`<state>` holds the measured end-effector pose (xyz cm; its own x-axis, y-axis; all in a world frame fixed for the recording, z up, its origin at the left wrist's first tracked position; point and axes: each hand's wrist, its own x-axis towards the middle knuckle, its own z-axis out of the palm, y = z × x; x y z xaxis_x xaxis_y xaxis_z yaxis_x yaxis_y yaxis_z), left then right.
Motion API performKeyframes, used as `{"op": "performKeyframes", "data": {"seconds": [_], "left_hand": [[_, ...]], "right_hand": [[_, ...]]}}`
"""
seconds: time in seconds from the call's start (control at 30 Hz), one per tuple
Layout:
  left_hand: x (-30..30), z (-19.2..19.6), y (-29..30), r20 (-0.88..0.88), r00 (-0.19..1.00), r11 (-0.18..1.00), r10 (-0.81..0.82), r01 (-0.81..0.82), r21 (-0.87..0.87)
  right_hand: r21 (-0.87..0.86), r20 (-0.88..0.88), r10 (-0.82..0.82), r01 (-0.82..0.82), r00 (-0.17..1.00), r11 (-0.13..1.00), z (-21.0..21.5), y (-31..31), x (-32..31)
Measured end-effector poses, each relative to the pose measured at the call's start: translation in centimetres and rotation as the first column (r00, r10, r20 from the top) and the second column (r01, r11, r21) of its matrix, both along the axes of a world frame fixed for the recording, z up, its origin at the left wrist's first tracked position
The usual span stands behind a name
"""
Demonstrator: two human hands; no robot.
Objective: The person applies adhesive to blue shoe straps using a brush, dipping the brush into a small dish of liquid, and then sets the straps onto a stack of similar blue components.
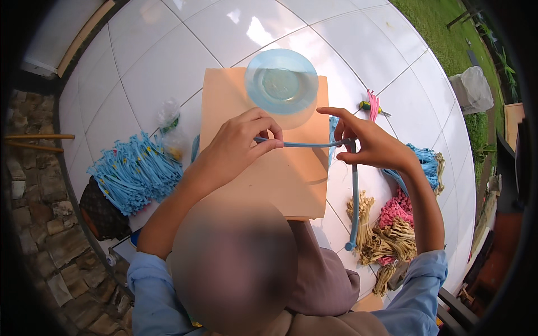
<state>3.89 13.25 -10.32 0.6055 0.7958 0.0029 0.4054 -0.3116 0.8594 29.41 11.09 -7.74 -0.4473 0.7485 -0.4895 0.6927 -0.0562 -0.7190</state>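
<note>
Long, thin, blue flexible strip (pixel 314 144), stretched level between both hands above the right half of a flat orange-tan rectangular board (pixel 269 179), then bent downward at the right hand and hanging past the board's right edge, ending in a small rounded tip near the board's near right corner. Left hand (pixel 235 148) pinching the strip's left end between thumb and fingertips, closed tight on it, over the middle of the board. Right hand (pixel 372 147) gripping the strip at its bend, thumb and fingers narrowly closed around it, index finger extended toward the far side, just off the board's right edge. Round translucent pale-blue plastic plate (pixel 282 82) resting at the far edge of the board, overlapping it slightly, just beyond the left hand. Board lying on a white glossy tiled floor (pixel 168 61). Heap of similar blue strips (pixel 134 171) spread on the floor well left of the board. Crumpled clear plastic bag (pixel 170 126) between that heap and the board's left edge. On the floor to the right of the board, bundles of tan straw-coloured strips (pixel 386 241) mixed with pink strips (pixel 395 208), more blue ones (pixel 427 162) beyond them, and a small green-and-yellow handled tool (pixel 370 106) toward the far right. Light-blue sleeves (pixel 417 297) along the near side.
</note>
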Motion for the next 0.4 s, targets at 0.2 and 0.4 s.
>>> {"op": "performKeyframes", "data": {"seconds": [0.2, 0.4], "left_hand": [[0.7, -2.5, -1.2, -0.083, 0.996, 0.999, 0.035, -0.037, -0.031], [0.5, -3.1, -0.7, -0.356, 0.933, 0.952, -0.050, 0.153, 0.266]], "right_hand": [[0.204, -0.423, -0.091, 0.192, 0.902, 0.960, -5.1, -0.8, 2.3], [0.154, -0.572, -0.178, 0.318, 0.801, 0.936, -7.9, 0.1, 3.0]]}}
